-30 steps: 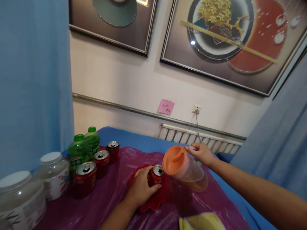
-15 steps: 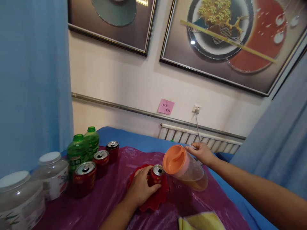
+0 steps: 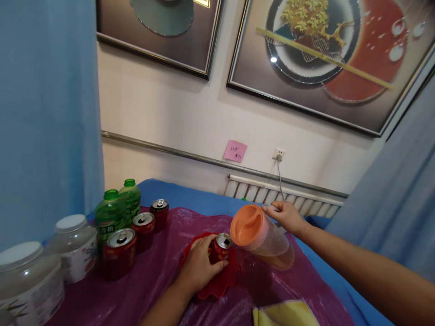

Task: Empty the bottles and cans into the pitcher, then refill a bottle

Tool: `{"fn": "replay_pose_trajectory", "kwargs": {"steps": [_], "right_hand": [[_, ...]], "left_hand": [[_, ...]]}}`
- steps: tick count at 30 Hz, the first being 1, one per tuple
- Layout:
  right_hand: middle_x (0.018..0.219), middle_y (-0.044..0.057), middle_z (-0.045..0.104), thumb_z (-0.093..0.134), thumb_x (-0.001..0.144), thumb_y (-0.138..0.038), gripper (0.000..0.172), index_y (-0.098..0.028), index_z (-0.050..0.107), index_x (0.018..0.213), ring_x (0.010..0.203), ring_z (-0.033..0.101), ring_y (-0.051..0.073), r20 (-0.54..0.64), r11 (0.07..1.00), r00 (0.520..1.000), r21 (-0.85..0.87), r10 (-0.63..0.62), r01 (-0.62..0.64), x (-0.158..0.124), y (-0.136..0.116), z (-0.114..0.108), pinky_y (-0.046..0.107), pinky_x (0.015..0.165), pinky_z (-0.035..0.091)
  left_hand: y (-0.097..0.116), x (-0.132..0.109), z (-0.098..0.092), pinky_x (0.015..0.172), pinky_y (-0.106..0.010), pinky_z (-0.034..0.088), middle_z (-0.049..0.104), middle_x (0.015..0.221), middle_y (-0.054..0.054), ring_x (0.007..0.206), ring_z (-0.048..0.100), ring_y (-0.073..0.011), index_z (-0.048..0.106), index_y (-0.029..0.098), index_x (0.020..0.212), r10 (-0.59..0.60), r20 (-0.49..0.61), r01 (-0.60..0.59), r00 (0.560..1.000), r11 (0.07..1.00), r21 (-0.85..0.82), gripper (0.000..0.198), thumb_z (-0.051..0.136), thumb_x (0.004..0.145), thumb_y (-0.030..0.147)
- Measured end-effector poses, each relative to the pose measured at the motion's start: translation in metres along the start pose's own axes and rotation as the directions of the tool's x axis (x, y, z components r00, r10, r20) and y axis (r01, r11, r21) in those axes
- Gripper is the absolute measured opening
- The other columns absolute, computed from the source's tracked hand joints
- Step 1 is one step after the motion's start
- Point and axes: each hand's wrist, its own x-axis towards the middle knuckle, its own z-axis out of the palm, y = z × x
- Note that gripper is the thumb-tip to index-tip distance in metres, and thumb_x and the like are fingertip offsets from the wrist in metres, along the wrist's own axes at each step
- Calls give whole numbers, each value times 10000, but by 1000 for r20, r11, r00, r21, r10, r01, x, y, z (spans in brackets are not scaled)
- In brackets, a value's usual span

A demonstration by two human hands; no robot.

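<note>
My left hand (image 3: 200,267) is wrapped round a red drink can (image 3: 223,248), which has an opening in its top. Beneath the can lies a red tray with a scalloped rim (image 3: 217,290). My right hand (image 3: 285,216) grips the handle of a clear pitcher (image 3: 272,246) with an orange lid (image 3: 247,226). The pitcher is tilted left, its lid edge close beside the can's top, and some brownish liquid sits in its lower part. No stream of liquid can be made out between the two.
At left stand several more red cans (image 3: 119,256), two green bottles (image 3: 110,215) and two clear jars with white lids (image 3: 75,246). A yellow cloth (image 3: 285,314) lies at the front on purple plastic sheeting (image 3: 163,280). A radiator (image 3: 261,192) runs along the wall behind.
</note>
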Motion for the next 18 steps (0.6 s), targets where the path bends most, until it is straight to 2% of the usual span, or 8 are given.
{"fn": "replay_pose_trajectory", "kwargs": {"steps": [10,18], "right_hand": [[552,-73,190,614,755,-647,576,-253,247,548,512,207,82,-24,999,999,-12,-39,39,1,2,0,240,445,176],[552,-75,192,618,749,-630,558,-255,256,552,502,216,82,-21,1000,1000,-3,-13,13,0,0,0,238,438,187]], "left_hand": [[-1,0,-1,1060,-455,408,694,1245,-96,1199,584,-314,630,216,1210,7,-8,-7,1000,1000,-5,621,838,625,224],[0,0,-2,1069,-448,404,691,1254,-96,1215,579,-315,628,223,1215,2,-5,-2,1000,1000,-9,625,840,628,238]]}}
